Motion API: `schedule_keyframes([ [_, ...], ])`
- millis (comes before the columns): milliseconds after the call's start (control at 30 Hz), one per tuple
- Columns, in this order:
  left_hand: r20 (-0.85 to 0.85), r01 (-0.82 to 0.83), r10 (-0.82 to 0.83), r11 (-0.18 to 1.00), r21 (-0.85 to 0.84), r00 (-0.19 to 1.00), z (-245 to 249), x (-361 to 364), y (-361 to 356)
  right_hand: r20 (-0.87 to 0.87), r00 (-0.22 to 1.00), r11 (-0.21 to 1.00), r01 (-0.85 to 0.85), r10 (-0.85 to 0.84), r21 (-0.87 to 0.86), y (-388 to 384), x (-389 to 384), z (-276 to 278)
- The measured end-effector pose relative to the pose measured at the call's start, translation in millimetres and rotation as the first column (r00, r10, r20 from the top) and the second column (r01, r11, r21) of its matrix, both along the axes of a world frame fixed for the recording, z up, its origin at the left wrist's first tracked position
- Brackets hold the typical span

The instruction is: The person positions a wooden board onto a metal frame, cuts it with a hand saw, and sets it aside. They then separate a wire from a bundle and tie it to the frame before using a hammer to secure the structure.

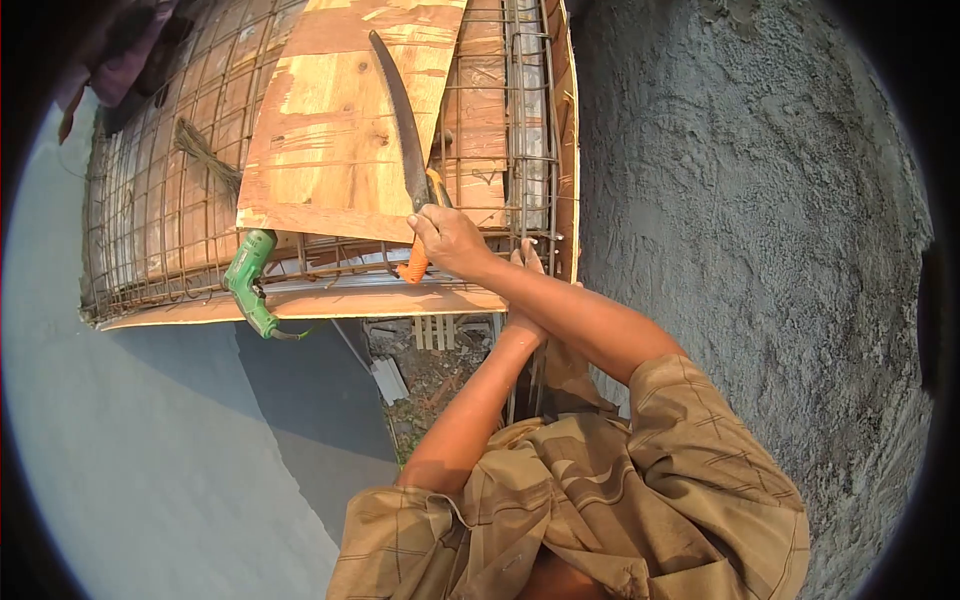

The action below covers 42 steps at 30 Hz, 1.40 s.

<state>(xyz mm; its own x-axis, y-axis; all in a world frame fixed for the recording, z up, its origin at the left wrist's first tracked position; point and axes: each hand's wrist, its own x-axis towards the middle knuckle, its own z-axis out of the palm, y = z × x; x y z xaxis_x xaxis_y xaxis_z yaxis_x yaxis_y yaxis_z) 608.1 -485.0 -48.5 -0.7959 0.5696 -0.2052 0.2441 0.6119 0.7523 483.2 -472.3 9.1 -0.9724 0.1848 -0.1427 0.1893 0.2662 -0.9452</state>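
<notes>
A curved pruning saw (400, 120) with an orange handle lies across the plywood sheet (330, 120), its dark toothed blade pointing away from me. My right hand (450, 240) is closed around the saw at the handle, near the base of the blade. Just beyond that hand is an orange and black piece (438, 188) whose kind I cannot make out. My left arm passes beneath the right forearm. Fingertips of my left hand (527, 257) show by the near right corner of the formwork, beside the steel bars; the forearm hides the rest of its grip.
A green power drill (252, 285) hangs at the formwork's near edge board (340, 303). Rebar mesh (200, 110) and a bundle of tie wire (205, 150) lie left. A rough cement wall (730, 200) rises on the right. Debris-strewn ground (430, 370) shows far below.
</notes>
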Motion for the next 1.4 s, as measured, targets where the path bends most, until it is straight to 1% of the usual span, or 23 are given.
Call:
schedule_keyframes([
  [33, -0.034, 0.136, -0.139, 0.988, -0.073, 0.99, 5.3, 2.5, -7.7, -0.036, 0.999, 1.0, -0.001, 0.001, 0.001, 3.7, -2.0, 0.7],
  [67, -0.065, 0.266, -0.277, 0.954, -0.138, 0.959, 11.4, 4.8, -15.4, -0.058, 0.998, 0.99, 0.031, -0.039, -0.136, 6.6, 1.8, 1.6],
  [133, 0.107, 0.432, -0.422, 0.835, -0.341, 0.9, 96.4, -15.7, -24.1, -0.108, 0.987, 0.917, 0.067, -0.118, -0.393, 19.2, 9.9, 4.2],
  [233, 0.558, 0.595, -0.372, 0.749, -0.292, 0.742, 164.0, -38.6, -48.2, -0.02, 0.991, 0.828, 0.098, -0.131, -0.552, 17.4, 42.9, -16.9],
  [300, 0.587, 0.475, -0.325, 0.872, -0.117, 0.741, 191.3, -68.3, -55.2, 0.017, 0.987, 0.791, 0.139, -0.161, -0.595, 20.1, 59.2, -19.4],
  [333, 0.609, 0.403, -0.304, 0.915, -0.027, 0.732, 195.1, -78.5, -52.1, -0.171, 0.95, 0.884, 0.163, -0.26, -0.438, 17.6, 65.5, -12.9],
  [367, 0.411, 0.245, -0.228, 0.969, 0.013, 0.883, 188.2, -87.6, -42.6, -0.359, 0.879, 0.937, 0.225, -0.314, -0.269, 14.3, 74.2, -6.8],
  [400, 0.196, 0.093, -0.109, 0.991, 0.092, 0.975, 176.5, -101.2, -30.0, -0.296, 0.919, 0.955, 0.201, -0.261, -0.219, 13.9, 79.4, -14.9],
  [433, 0.142, 0.04, -0.047, 0.998, 0.046, 0.989, 159.7, -117.2, -13.4, -0.23, 0.951, 0.972, 0.168, -0.204, -0.166, 13.4, 84.7, -22.7],
  [467, 0.084, -0.018, 0.018, 1.0, 0.005, 0.996, 138.0, -131.5, 3.3, -0.221, 0.929, 0.925, 0.222, -0.296, -0.308, 10.7, 84.4, -19.5],
  [533, -0.082, -0.016, 0.009, 0.996, -0.084, 0.997, 81.9, -149.2, 28.3, -0.161, 0.965, 0.903, 0.124, -0.206, -0.411, 13.5, 90.9, -40.0],
  [600, -0.094, -0.033, 0.021, 0.991, -0.133, 0.995, 50.6, -154.1, 38.5, -0.136, 0.981, 0.936, 0.085, -0.139, -0.342, 24.1, 104.5, -47.5],
  [633, -0.094, -0.041, 0.026, 0.986, -0.16, 0.995, 44.4, -153.0, 42.1, -0.114, 0.988, 0.949, 0.066, -0.106, -0.309, 26.6, 111.2, -45.5],
  [733, 0.107, -0.13, 0.146, 0.982, -0.138, 0.984, 27.6, -161.4, 41.6, -0.25, 0.952, 0.947, 0.096, -0.177, -0.306, 29.1, 117.7, -37.0],
  [767, 0.174, -0.127, 0.143, 0.987, -0.103, 0.974, 13.0, -167.2, 39.1, -0.158, 0.982, 0.967, 0.058, -0.1, -0.249, 33.8, 121.1, -32.3],
  [867, 0.504, -0.198, 0.189, 0.979, -0.036, 0.842, 6.5, -172.5, 36.1, -0.27, 0.956, 0.981, 0.07, -0.118, -0.183, 28.7, 114.2, -14.4],
  [1033, 0.507, -0.23, 0.195, 0.973, 0.006, 0.84, 0.7, -171.5, 34.4, -0.306, 0.949, 0.996, 0.085, -0.078, 0.01, 59.0, 133.6, 28.7],
  [1100, 0.518, -0.222, 0.177, 0.975, 0.025, 0.837, 0.0, -171.3, 33.5, -0.264, 0.938, 0.97, 0.188, -0.224, -0.155, 79.5, 141.4, 45.8],
  [1167, 0.512, -0.178, 0.139, 0.984, 0.029, 0.848, 9.3, -172.5, 32.4, -0.29, 0.883, 0.929, 0.341, -0.369, -0.146, 113.8, 142.0, 56.7],
  [1200, 0.541, -0.209, 0.16, 0.977, 0.03, 0.825, 7.1, -173.2, 31.5, -0.029, 0.885, 0.842, 0.432, -0.465, -0.322, 131.1, 144.8, 67.1],
  [1233, 0.57, -0.236, 0.178, 0.971, 0.03, 0.802, 2.6, -172.9, 31.6, 0.077, 0.883, 0.856, 0.469, -0.464, -0.218, 154.3, 148.2, 65.1],
  [1267, 0.6, -0.259, 0.191, 0.965, 0.028, 0.777, 0.9, -172.0, 32.6, -0.105, 0.882, 0.888, 0.456, -0.459, -0.058, 167.1, 146.9, 60.5],
  [1400, 0.573, -0.195, 0.14, 0.98, 0.034, 0.807, -2.4, -175.1, 31.1, -0.037, 0.894, 0.874, 0.445, -0.447, 0.196, 187.3, 167.7, 37.2],
])
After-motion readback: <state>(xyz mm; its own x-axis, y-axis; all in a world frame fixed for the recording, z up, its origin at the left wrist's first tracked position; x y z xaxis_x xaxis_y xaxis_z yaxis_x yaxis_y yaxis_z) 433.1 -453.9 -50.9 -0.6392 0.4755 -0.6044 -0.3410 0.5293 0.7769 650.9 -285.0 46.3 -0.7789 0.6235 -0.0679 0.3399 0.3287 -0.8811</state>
